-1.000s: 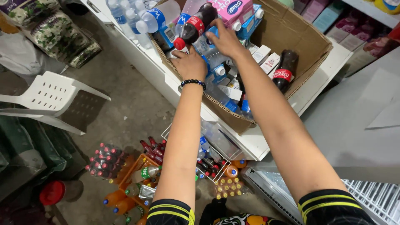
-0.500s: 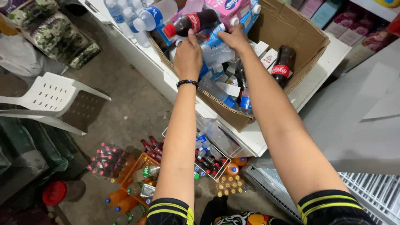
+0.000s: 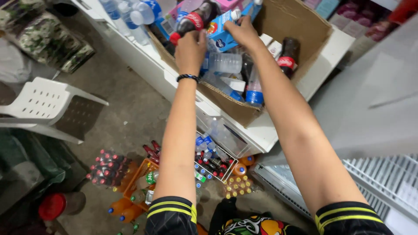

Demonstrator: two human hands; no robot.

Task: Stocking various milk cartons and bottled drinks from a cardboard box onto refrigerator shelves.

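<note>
Above the open brown cardboard box (image 3: 278, 65) at twelve o'clock, both of my hands are raised and busy. My left hand (image 3: 190, 48), with a dark beaded band at the wrist, is wrapped around the dark plastic cola bottle with the red cap and red label (image 3: 193, 21). That bottle lies tilted, its long axis running from the cap at eight o'clock, just left of my knuckles, up to its base at two o'clock. My right hand (image 3: 244, 32) is closed on the blue rectangular drink carton (image 3: 220, 29), which lies just beside the bottle, at three o'clock from it; whether the two touch I cannot tell. The hands are near each other, the left a little lower in the picture.

Under them the box holds clear plastic water bottles with blue labels (image 3: 224, 63) lying across one another, and a second dark cola bottle (image 3: 288, 54) rests against the far wall at two o'clock. The box sits on a white bench (image 3: 270, 130). A white plastic chair (image 3: 41, 102) stands well apart at nine o'clock, and crates of small bottles (image 3: 213, 159) sit on the floor at six o'clock.
</note>
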